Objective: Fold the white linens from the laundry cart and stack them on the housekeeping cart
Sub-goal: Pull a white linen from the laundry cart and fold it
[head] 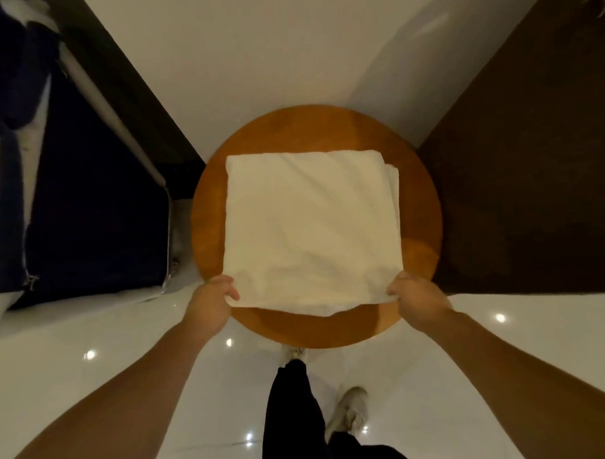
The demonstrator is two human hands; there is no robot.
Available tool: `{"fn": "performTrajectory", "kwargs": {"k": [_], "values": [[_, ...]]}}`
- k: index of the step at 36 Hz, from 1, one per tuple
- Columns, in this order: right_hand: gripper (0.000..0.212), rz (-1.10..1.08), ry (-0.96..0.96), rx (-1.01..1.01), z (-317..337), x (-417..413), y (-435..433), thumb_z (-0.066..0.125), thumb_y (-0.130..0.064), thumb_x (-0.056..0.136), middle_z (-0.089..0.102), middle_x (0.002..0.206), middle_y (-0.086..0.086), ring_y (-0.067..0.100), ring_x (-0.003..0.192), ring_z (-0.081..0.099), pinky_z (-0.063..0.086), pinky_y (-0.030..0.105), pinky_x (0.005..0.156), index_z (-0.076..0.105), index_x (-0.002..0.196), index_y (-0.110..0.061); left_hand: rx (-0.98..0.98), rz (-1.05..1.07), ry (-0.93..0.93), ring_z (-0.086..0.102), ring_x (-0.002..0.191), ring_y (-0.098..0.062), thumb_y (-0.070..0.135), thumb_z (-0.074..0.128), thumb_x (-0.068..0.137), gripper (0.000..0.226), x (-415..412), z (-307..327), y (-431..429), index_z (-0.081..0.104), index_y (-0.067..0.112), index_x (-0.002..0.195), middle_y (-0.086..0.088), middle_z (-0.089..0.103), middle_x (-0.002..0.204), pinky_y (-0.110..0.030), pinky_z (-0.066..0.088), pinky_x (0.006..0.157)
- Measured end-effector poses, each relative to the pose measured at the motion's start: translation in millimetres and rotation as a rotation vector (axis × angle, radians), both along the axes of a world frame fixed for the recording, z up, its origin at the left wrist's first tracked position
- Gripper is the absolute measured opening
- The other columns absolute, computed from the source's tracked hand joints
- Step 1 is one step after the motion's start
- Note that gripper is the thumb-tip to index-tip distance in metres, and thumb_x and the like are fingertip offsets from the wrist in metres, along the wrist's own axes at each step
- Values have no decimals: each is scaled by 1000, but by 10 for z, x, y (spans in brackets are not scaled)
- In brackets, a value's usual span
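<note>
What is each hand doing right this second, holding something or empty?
Left hand: pinching the near left corner of the folded white linen.
Right hand: pinching its near right corner.

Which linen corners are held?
The two nearest corners of the linen: left hand pinches one, right hand the other. Far corners lie free on the round table.

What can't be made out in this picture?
Head view:
Lower fingers of left hand and right hand: hidden under the white linen.
Middle of the round table: covered by the linen.
The dark cart: cut off by the left edge, inside too dark.
</note>
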State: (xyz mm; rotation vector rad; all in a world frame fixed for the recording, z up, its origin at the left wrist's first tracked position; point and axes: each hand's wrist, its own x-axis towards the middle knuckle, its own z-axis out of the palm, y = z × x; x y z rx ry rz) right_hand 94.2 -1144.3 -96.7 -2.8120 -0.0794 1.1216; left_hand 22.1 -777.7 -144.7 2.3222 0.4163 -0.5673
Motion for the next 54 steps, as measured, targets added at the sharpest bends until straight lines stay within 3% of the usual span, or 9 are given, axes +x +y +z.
{"fn": "performTrajectory", "kwargs": {"k": [3,6,9,13,17,26,39,46,54], "values": [[19,-38,75,-4,-178,4,-21,52,-23,98,58,107,3,19,94,55,50,32,95,61,112,-15,58,38,83,55,115,-32,-17,52,78,29,-5,-84,-35,69,5,86,-16,59,122,-24,34,98],[31,-150,-8,53,-296,156,7,48,-34,98,54,122,5,22,111,53,45,33,100,56,124,-18,101,177,32,56,107,-29,9,57,91,19,164,-75,-86,62,8,109,-12,57,119,-29,41,91],[71,-235,-7,110,-417,360,119,51,-55,91,29,150,9,33,134,38,40,42,105,25,148,-22,-7,308,91,54,112,-29,37,70,84,60,392,-97,-140,46,11,132,-10,52,127,-41,46,96],[95,-310,103,137,-673,399,267,53,-68,81,16,156,11,35,136,34,39,43,105,3,151,-27,-87,380,149,43,129,-31,39,78,77,93,576,-260,-239,23,14,147,-8,39,142,-47,40,106],[91,-382,35,164,-918,318,324,55,-65,83,21,154,12,34,135,35,39,42,104,4,150,-29,-56,376,178,36,135,-34,35,75,81,101,653,-417,-334,6,14,151,-10,30,151,-46,32,110],[62,-430,-197,216,-1063,808,470,49,-39,96,32,143,16,34,122,45,42,39,98,19,149,-25,-116,392,51,38,135,-30,37,74,81,92,1066,-638,-277,17,14,150,-8,35,149,-46,34,111],[60,-387,-127,141,-1025,1510,538,46,-40,97,31,137,16,36,117,45,43,41,93,16,149,-30,-96,392,2,41,132,-28,40,74,81,89,1598,-634,-160,22,15,148,-6,40,146,-41,38,107],[63,-399,-157,175,-616,1216,506,49,-37,97,20,148,12,31,127,40,43,37,102,19,151,-19,149,334,-61,43,128,-31,39,65,88,70,1377,-185,-192,33,15,144,-10,42,140,-46,42,103],[49,-382,-279,396,459,773,579,54,-31,97,34,147,3,24,128,46,44,29,99,41,143,-19,-30,376,-136,45,127,-24,24,60,94,58,896,867,-302,35,11,145,-10,45,141,-36,37,107]]}}
